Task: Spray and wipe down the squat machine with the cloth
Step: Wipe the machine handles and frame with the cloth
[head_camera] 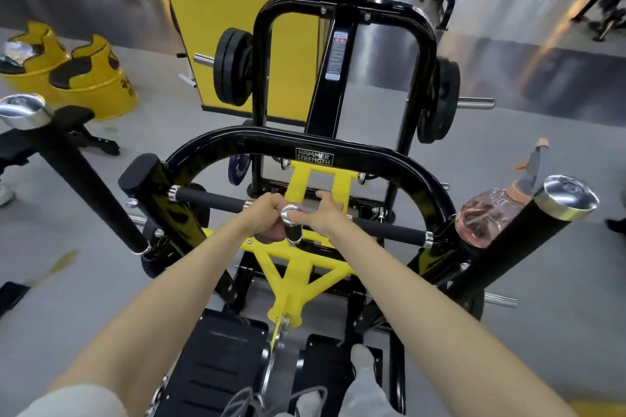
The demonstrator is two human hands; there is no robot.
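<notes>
Head view: the squat machine (338,142), black-framed with a yellow frame (291,264) inside, fills the middle of the picture, and the person stands on it with both bare arms stretched forward. At its centre a short black handle with a chrome cap (291,213) sticks up. The left hand (266,210) is bunched against this handle, its fingers curled round a pinkish-grey wad that looks like the cloth (271,236), which shows just under the hand and touches the handle's left side. The right hand (323,213) lies just beside the cap on the other side, its fingers bent over the yellow frame; how firmly it grips I cannot tell.

A black grip bar (210,200) runs across behind the hands. The spray bottle (484,217), clear with pink liquid and an orange-grey trigger, rests tilted on the machine's right side, against a black padded arm with a chrome end (569,200).

Below lie black footplates (216,366), with a pale shoe (367,379) on the right one. Weight plates (233,66) hang at the far upright. On the grey floor to the left are yellow barrels (91,81).
</notes>
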